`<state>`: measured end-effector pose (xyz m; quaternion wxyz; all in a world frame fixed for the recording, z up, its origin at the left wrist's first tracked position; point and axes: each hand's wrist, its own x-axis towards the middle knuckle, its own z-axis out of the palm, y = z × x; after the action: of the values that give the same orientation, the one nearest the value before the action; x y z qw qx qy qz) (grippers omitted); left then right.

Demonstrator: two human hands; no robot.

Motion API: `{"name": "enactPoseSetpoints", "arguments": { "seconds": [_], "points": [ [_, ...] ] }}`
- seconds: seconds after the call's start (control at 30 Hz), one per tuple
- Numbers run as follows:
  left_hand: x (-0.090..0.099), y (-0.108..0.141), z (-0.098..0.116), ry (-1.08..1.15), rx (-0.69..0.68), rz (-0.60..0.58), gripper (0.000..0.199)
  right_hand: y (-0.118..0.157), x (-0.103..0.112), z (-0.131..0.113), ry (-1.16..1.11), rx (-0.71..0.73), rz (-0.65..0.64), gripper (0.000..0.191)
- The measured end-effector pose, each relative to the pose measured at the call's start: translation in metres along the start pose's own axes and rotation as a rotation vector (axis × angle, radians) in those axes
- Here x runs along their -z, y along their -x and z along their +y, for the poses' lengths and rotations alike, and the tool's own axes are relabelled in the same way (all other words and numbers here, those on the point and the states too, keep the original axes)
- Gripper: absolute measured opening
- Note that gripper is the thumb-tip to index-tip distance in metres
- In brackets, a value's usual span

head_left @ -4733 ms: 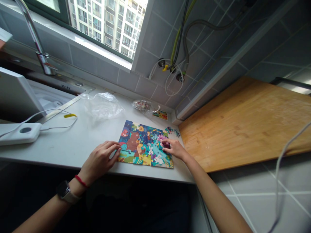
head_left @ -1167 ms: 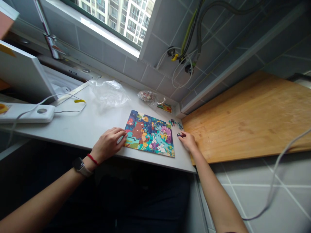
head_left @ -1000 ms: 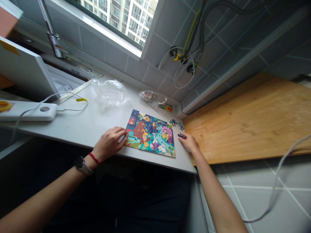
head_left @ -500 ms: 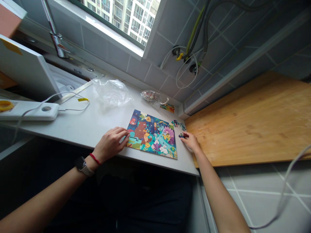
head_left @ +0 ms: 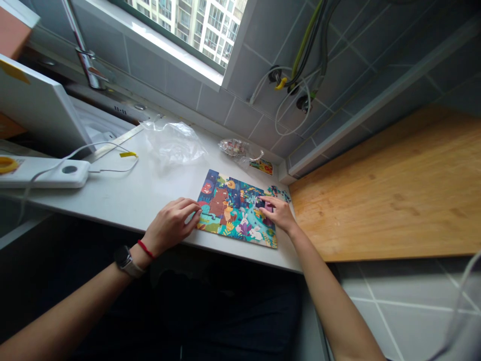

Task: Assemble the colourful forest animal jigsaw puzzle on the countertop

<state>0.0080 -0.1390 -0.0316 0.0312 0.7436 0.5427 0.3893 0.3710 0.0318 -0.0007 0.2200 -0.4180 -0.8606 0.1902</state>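
Note:
A colourful animal jigsaw puzzle (head_left: 225,208), mostly joined, lies flat near the counter's front edge. My left hand (head_left: 171,220), wearing a watch and red cord, rests at its left edge. The fingers are loosely bent, with thumb and forefinger apart, and the fingertips touch the border. Over the puzzle's right part is my right hand (head_left: 280,213), with thumb and fingers pinched on a small puzzle piece that they largely hide. Several loose puzzle pieces (head_left: 283,194) lie just beyond that hand, by the counter's right edge.
Behind the puzzle lie a crumpled clear plastic bag (head_left: 175,143), a small bag of pieces (head_left: 235,148) and a colourful card (head_left: 262,166). A white power strip (head_left: 56,172) with a cable is at left. A wooden board (head_left: 391,195) borders the right side.
My right hand has moved left from beside the puzzle to over its right part, carrying the small piece. My left hand has stayed at the left edge.

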Motion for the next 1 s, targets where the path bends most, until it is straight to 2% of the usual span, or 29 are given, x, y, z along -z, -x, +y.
{"name": "enactPoseSetpoints", "arguments": {
  "seconds": [0.1, 0.23, 0.57, 0.77, 1.0],
  "points": [
    [0.0, 0.0, 0.0, 0.005, 0.01, -0.001, 0.021, -0.019, -0.01, -0.006, 0.048, 0.035, -0.053, 0.038],
    [0.001, -0.001, 0.001, 0.017, 0.014, 0.006, 0.021, -0.034, -0.016, -0.001, 0.053, 0.032, -0.095, 0.039],
    [0.001, 0.0, 0.001, 0.03, 0.012, 0.002, 0.02, -0.044, -0.016, 0.003, 0.059, 0.034, -0.173, 0.039],
    [0.0, 0.001, 0.001, 0.031, 0.012, 0.001, 0.02, -0.049, -0.018, 0.004, 0.092, 0.097, -0.177, 0.037],
    [0.001, 0.001, 0.002, 0.023, -0.005, 0.012, 0.019, -0.052, -0.021, 0.005, 0.141, 0.033, -0.19, 0.038]
  ]
}}
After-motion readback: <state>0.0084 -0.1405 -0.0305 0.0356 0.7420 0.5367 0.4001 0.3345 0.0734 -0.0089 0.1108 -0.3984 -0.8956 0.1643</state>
